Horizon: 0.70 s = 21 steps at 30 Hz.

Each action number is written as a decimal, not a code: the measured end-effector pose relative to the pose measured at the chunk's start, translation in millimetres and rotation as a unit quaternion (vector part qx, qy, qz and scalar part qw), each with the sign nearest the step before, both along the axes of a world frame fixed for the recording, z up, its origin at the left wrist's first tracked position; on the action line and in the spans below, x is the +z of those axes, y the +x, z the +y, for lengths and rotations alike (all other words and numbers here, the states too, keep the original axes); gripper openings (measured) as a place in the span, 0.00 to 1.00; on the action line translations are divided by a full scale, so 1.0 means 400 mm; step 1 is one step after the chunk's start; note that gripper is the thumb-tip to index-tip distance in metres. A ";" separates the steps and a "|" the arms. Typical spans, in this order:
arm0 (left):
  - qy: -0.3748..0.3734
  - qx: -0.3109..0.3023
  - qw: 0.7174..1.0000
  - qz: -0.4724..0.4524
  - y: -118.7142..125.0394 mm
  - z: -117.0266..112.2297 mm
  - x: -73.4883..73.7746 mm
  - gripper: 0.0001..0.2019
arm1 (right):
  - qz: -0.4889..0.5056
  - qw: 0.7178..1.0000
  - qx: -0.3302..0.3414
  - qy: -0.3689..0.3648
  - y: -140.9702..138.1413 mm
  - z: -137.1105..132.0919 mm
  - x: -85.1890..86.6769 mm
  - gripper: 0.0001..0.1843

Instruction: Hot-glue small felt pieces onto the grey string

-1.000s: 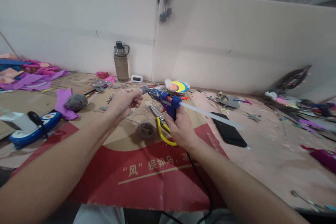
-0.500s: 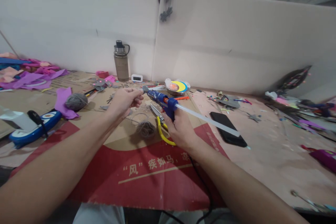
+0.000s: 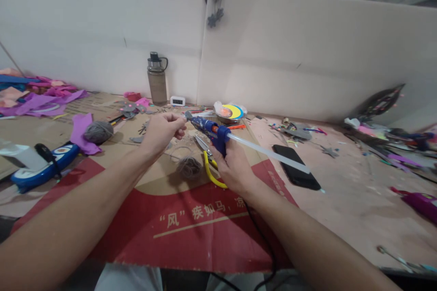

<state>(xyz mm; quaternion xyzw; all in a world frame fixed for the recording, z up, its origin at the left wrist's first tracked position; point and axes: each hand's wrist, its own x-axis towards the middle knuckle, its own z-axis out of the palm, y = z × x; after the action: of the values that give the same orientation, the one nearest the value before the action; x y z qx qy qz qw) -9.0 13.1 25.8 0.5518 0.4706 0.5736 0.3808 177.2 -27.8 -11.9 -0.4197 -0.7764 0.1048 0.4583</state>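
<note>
My right hand (image 3: 234,166) is wrapped round the handle of a blue hot glue gun (image 3: 208,128). A long white glue stick (image 3: 269,153) sticks out of its back end, toward the lower right. The gun's nozzle points left, at a small grey piece (image 3: 188,115) by the fingertips of my left hand (image 3: 165,129). Those fingers are pinched together on the grey piece, whose shape is too small to make out. Below the gun lie yellow-handled scissors (image 3: 212,173), partly behind my right hand. A tangle of grey yarn (image 3: 189,167) rests on the cardboard between my arms.
Red-and-brown cardboard (image 3: 205,236) covers the table in front of me. A black phone (image 3: 296,168) lies to the right. Leftward are a grey yarn ball (image 3: 98,132) and a blue-and-white device (image 3: 48,168). Behind stand a bottle (image 3: 157,79), a small clock (image 3: 178,101) and a bowl (image 3: 230,120).
Almost nothing differs. Both hands keep their places, with the glue gun held against the grey piece; the view has shifted very slightly.
</note>
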 end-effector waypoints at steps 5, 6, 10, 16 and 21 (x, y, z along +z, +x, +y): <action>-0.003 -0.002 1.000 -0.009 0.001 0.002 -0.001 0.08 | 0.000 1.000 -0.003 0.000 0.001 -0.003 0.002 0.18; -0.002 -0.003 1.000 -0.010 0.001 0.002 -0.001 0.08 | -0.001 1.000 -0.004 0.002 0.001 -0.003 0.002 0.18; -0.003 -0.003 1.000 -0.005 0.001 0.000 0.000 0.08 | -0.009 1.000 -0.010 -0.002 0.001 -0.002 0.000 0.18; -0.001 -0.003 1.000 -0.009 0.000 0.004 -0.002 0.08 | -0.021 0.999 -0.024 -0.009 0.002 -0.001 -0.003 0.20; -0.021 -0.030 0.998 -0.058 -0.004 0.011 -0.004 0.08 | -0.011 1.000 -0.022 -0.009 0.002 -0.005 -0.003 0.16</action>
<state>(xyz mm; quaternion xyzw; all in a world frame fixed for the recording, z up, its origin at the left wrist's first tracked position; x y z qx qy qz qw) -10.4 17.5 24.1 0.5235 0.4431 0.5829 0.4358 178.2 -29.8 -13.0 -0.4419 -0.7708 0.0975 0.4484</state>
